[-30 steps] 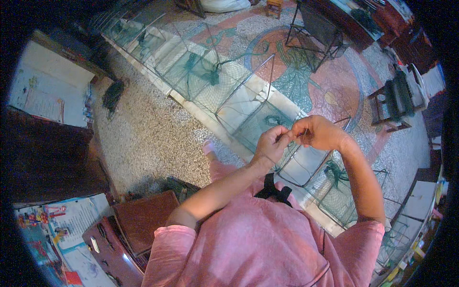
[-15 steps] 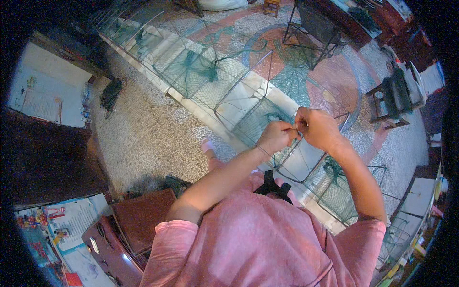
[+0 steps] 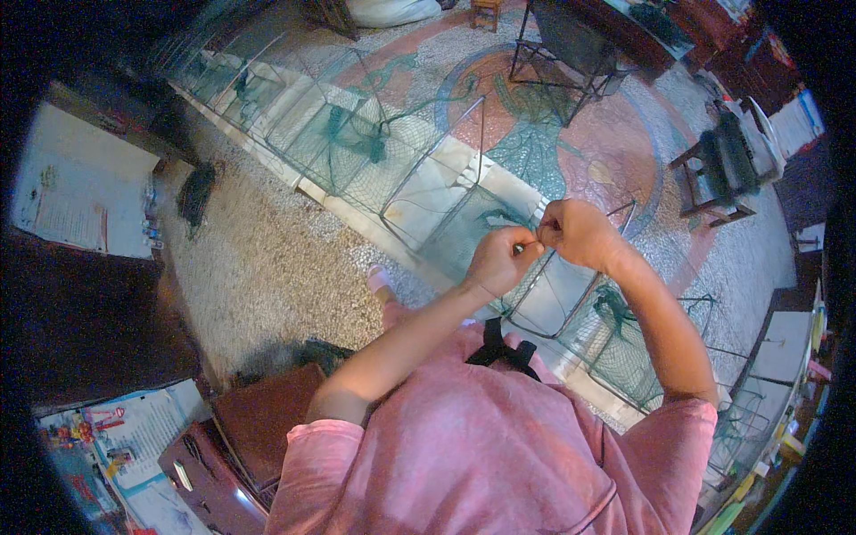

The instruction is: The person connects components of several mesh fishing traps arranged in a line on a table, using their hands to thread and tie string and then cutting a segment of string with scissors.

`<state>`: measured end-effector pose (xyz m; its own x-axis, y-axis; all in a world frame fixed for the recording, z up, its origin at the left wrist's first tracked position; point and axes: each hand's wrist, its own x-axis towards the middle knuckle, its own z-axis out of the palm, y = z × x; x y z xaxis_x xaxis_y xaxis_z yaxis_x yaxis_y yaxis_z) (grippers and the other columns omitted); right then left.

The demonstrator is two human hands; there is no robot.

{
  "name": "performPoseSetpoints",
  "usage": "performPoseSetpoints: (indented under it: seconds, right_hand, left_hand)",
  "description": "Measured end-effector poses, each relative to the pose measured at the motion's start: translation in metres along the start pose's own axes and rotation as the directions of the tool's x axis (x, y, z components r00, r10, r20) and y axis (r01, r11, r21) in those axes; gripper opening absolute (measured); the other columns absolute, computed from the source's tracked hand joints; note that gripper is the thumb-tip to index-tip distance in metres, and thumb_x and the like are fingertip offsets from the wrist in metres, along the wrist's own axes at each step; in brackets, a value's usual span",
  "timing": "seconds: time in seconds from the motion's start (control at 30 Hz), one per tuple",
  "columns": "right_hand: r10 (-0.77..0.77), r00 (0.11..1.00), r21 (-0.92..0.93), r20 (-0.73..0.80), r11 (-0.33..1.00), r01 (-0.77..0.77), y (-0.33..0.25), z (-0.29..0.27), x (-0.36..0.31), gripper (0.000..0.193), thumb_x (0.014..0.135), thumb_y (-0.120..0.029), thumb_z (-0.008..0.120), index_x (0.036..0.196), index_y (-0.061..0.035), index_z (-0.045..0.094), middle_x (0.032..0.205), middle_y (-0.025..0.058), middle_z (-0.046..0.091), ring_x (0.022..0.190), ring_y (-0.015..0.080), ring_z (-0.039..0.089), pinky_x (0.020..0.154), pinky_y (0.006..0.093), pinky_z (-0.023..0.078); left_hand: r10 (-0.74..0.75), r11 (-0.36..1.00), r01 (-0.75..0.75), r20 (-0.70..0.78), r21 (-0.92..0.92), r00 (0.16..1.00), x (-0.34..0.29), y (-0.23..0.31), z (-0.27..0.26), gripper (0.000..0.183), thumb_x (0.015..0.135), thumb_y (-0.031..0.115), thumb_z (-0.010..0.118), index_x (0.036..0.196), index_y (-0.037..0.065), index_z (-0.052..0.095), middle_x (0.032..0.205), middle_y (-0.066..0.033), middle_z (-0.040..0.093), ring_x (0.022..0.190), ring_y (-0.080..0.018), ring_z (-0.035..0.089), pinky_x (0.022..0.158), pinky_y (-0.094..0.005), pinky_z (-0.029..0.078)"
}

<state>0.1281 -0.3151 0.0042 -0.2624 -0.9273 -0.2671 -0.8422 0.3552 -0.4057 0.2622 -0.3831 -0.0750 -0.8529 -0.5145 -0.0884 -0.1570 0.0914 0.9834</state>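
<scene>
My left hand and my right hand meet above a long folding net trap. Both are closed, thumbs and fingertips pinched together almost tip to tip. Whatever lies between the fingertips is too small to make out. Under and around them run the trap's thin metal frames and green mesh. A bunched green knot of netting sits farther along to the upper left. More bunched netting shows below my right forearm.
The trap lies along a pale stone strip crossing the pebbled floor. A dark folding chair stands beyond it, a dark stool to the right. At lower left is a brown box-like piece; a paper-covered surface is at far left.
The view has shifted slightly, so the trap and furniture sit a little farther left. My hands stay pinched together, with the left wrist and fingers turned slightly.
</scene>
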Motion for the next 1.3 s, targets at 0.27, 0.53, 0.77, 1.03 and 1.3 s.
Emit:
performPoseSetpoints:
  seconds: [0.27, 0.53, 0.77, 1.03, 1.3]
  right_hand:
    - [-0.291, 0.953, 0.429, 0.080, 0.873, 0.230, -0.016, -0.022, -0.034, 0.007, 0.079, -0.008, 0.050, 0.081, -0.0027, 0.046, 0.068, 0.0068, 0.052, 0.064, 0.0181, 0.054, 0.057, 0.0293, 0.042]
    - [-0.366, 0.930, 0.664, -0.043, 0.685, 0.300, -0.013, -0.033, -0.055, 0.011, 0.087, -0.013, 0.050, 0.082, -0.0044, 0.044, 0.062, -0.0043, 0.040, 0.058, 0.0049, 0.039, 0.052, 0.0210, 0.034]
    - [-0.131, 0.986, 0.765, -0.107, 0.622, 0.166, 0.004, -0.031, -0.049, 0.008, 0.087, -0.011, 0.051, 0.082, -0.0054, 0.046, 0.062, -0.0046, 0.039, 0.054, 0.0033, 0.036, 0.047, 0.0198, 0.030]
    - [-0.390, 0.915, 0.253, -0.102, 0.879, 0.403, -0.021, -0.019, -0.064, 0.009, 0.078, -0.005, 0.054, 0.086, -0.0073, 0.049, 0.062, 0.0125, 0.050, 0.059, 0.0285, 0.053, 0.052, 0.0347, 0.042]
    - [-0.154, 0.794, 0.291, -0.588, 0.876, 0.385, 0.012, -0.030, -0.031, 0.009, 0.084, -0.011, 0.051, 0.080, -0.0039, 0.047, 0.060, 0.0011, 0.050, 0.049, 0.0136, 0.048, 0.044, 0.0263, 0.036]
  left_hand:
    - [0.262, 0.965, -0.257, -0.167, 0.053, 0.950, 0.000, -0.006, 0.016, 0.013, 0.076, 0.015, 0.059, 0.079, 0.003, 0.055, 0.077, -0.0107, 0.057, 0.062, -0.0231, 0.055, 0.056, -0.0324, 0.044]
    - [0.113, 0.993, -0.113, 0.011, 0.034, 0.994, 0.007, 0.000, 0.010, 0.017, 0.074, 0.013, 0.058, 0.087, 0.002, 0.061, 0.082, -0.0102, 0.062, 0.066, -0.0183, 0.058, 0.059, -0.0284, 0.046]
    - [0.116, 0.989, -0.123, 0.088, 0.080, 0.989, 0.010, 0.011, -0.005, 0.016, 0.079, 0.009, 0.053, 0.090, 0.002, 0.062, 0.082, -0.0110, 0.063, 0.074, -0.0199, 0.060, 0.066, -0.0292, 0.046]
    - [0.287, 0.941, -0.284, 0.012, 0.181, 0.958, 0.017, 0.005, -0.004, 0.014, 0.081, 0.013, 0.053, 0.086, 0.001, 0.060, 0.074, -0.0093, 0.062, 0.066, -0.0175, 0.059, 0.061, -0.0305, 0.046]
    - [0.124, 0.985, -0.122, -0.009, 0.124, 0.992, 0.019, 0.004, -0.001, 0.013, 0.080, 0.009, 0.054, 0.090, 0.003, 0.059, 0.075, -0.0072, 0.062, 0.063, -0.0158, 0.058, 0.056, -0.0275, 0.046]
